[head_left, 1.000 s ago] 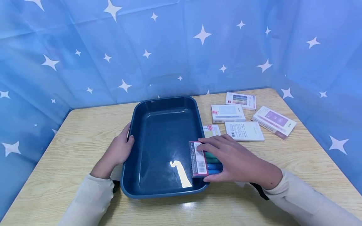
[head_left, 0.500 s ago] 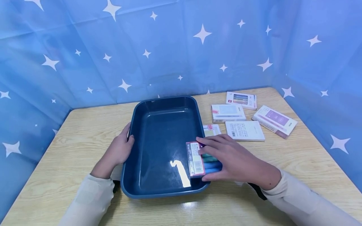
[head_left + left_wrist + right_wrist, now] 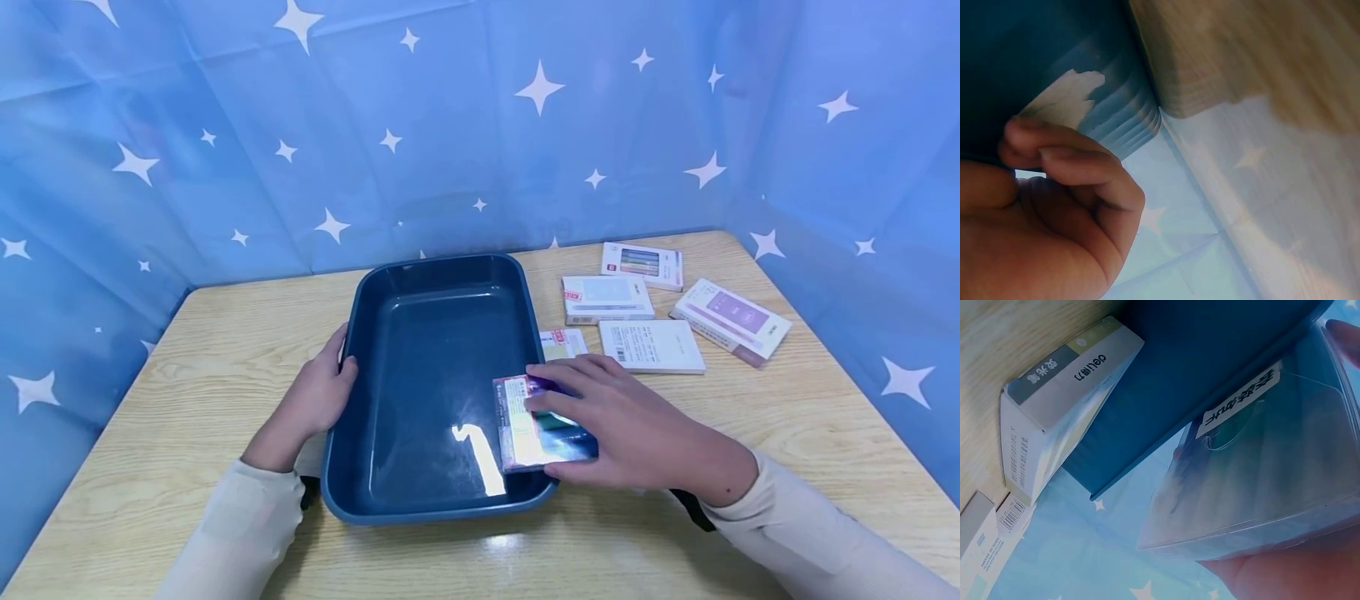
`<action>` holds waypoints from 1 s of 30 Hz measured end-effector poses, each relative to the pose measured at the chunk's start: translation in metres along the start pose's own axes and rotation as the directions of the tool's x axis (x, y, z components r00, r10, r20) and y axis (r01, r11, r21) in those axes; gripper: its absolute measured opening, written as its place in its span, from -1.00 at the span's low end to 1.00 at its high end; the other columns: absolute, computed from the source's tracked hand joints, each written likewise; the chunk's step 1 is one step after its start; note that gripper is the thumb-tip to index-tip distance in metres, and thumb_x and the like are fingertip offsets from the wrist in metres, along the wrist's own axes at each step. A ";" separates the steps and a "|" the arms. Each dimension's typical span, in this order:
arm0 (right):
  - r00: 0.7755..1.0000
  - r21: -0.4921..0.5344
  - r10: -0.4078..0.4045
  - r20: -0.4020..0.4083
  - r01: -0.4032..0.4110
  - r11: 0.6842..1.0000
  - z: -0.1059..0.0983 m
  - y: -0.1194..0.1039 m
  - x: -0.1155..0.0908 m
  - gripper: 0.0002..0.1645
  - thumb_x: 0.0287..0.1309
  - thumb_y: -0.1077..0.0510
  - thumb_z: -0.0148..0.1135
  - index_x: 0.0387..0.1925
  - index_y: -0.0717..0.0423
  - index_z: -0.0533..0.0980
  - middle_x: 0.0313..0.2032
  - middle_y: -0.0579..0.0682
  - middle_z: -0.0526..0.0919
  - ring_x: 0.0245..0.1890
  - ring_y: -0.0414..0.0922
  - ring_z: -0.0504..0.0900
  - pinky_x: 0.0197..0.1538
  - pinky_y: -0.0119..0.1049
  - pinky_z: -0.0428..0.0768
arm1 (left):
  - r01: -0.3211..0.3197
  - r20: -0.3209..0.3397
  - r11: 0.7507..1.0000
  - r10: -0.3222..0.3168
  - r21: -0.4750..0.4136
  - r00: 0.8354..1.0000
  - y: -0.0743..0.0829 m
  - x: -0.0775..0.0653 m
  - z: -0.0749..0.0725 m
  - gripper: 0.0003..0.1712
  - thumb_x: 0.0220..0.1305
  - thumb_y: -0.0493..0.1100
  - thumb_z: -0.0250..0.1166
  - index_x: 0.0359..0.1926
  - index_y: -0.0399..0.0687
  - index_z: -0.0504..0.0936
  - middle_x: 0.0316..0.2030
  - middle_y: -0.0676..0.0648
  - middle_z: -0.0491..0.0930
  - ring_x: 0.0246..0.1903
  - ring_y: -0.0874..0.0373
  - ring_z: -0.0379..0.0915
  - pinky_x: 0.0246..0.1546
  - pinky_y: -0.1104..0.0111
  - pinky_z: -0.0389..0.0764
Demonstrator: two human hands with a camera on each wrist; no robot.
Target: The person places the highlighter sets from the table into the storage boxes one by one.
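A dark blue plastic tray (image 3: 435, 350) sits on the table, and my left hand (image 3: 318, 396) grips its left side. The curled fingers (image 3: 1088, 162) show beside the tray wall in the left wrist view. My right hand (image 3: 626, 425) holds a clear plastic pack of coloured markers (image 3: 521, 421) by its edges, over the tray's right rim. A white label runs along the pack's end. From the right wrist view the clear case (image 3: 1260, 481) appears close to the tray's outer side (image 3: 1166, 394), partly hiding it; the thumb is partly out of frame.
Right of the tray lie several white stationery boxes: one with a pen window (image 3: 641, 265), one with a red sticker (image 3: 607, 300), one text-side up (image 3: 651, 346) and one with a purple panel (image 3: 731, 321). Another box (image 3: 566, 343) lies against the tray, partly behind my right hand.
The marker pack has shifted slightly left over the rim and tilted, its plastic now catching glare. My right hand has moved only a little; the left hand and tray have stayed put.
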State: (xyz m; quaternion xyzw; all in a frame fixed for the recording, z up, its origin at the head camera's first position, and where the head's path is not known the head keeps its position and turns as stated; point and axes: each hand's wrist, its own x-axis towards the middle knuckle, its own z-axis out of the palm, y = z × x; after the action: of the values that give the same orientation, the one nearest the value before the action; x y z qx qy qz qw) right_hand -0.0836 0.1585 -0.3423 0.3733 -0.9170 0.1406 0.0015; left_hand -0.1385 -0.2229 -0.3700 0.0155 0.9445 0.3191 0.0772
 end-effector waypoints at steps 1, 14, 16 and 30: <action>1.000 -0.006 -0.004 -0.003 0.004 1.000 0.000 0.000 0.000 -0.21 0.03 -0.48 0.32 0.28 -0.34 0.49 0.46 -0.18 0.29 0.39 -0.01 0.32 0.38 0.16 0.30 | -0.004 -0.004 1.000 0.004 0.001 1.000 0.000 0.000 0.000 -0.29 0.58 -0.08 -0.24 0.61 -0.08 -0.23 -0.41 -0.24 0.57 -0.48 0.09 0.61 -0.43 0.28 0.62; 1.000 -0.041 -0.024 0.000 0.024 0.999 0.002 0.000 -0.001 -0.23 0.06 -0.38 0.31 0.33 -0.41 0.43 0.47 -0.15 0.27 0.45 0.03 0.26 0.46 0.26 0.12 | -0.020 -0.014 1.000 0.020 -0.008 1.000 -0.002 0.001 0.001 -0.30 0.58 -0.09 -0.23 0.61 -0.10 -0.20 -0.11 -0.40 0.62 -0.36 0.02 0.66 -0.41 0.24 0.66; 1.000 -0.043 -0.022 0.008 0.022 0.999 0.002 -0.001 -0.001 -0.23 0.07 -0.37 0.29 0.35 -0.43 0.41 0.48 -0.15 0.26 0.46 0.02 0.24 0.47 0.26 0.09 | -0.019 -0.016 1.000 0.019 -0.004 1.000 -0.003 0.001 0.001 -0.30 0.58 -0.10 -0.23 0.61 -0.11 -0.19 -0.07 -0.42 0.62 -0.34 0.01 0.66 -0.39 0.23 0.66; 0.997 -0.073 -0.065 -0.028 0.063 0.995 0.006 0.000 0.000 -0.20 0.13 -0.35 0.26 0.37 -0.25 0.39 0.48 -0.13 0.28 0.44 0.05 0.28 0.44 0.23 0.19 | -0.016 -0.017 1.000 0.015 -0.012 1.000 -0.003 0.001 0.001 -0.30 0.58 -0.09 -0.23 0.61 -0.09 -0.19 -0.07 -0.41 0.62 -0.33 -0.01 0.67 -0.38 0.22 0.68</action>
State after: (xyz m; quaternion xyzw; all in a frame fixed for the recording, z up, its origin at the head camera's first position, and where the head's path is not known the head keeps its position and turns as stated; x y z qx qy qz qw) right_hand -0.0833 0.1569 -0.3483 0.4001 -0.9089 0.1129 0.0336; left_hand -0.1397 -0.2251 -0.3726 0.0196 0.9430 0.3255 0.0667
